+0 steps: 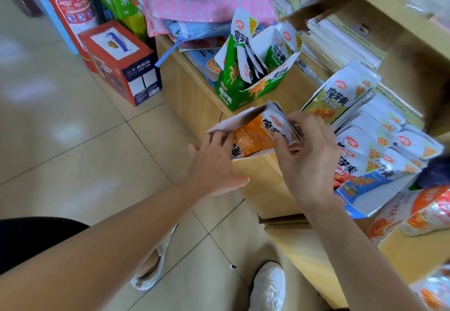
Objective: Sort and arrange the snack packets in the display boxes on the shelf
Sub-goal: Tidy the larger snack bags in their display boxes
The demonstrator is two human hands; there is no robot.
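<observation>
Snack packets [379, 128] sit in display boxes spread over the wooden shelf [190, 96], which runs from the top centre to the lower right. Along its back edge lie stacks of booklets [341, 40] and folded pink cloth [194, 1]. On the tiled floor [73, 140] off the shelf's left end stand a red fire extinguisher [65, 6] and a red and blue carton [119, 62].

Toward the shelf's right end a blue display box [360, 189] lies tipped back, its white-topped packets fanned out. Just behind it a yellow-green display box [338, 96] leans the same way. A green display box [243, 89] stands upright at the front edge near the left corner, with packets poking out of it at angles.

Over the front edge, between the green and blue boxes, both hands hold a white display box [226, 125] with orange packets [255, 140] lying in it. The left hand [214, 164] grips the box's left end, fingers curled over the rim and thumb beneath. The right hand [309, 155] is at the other end, thumb and fingertips pinching the white tops of the orange packets.
</observation>
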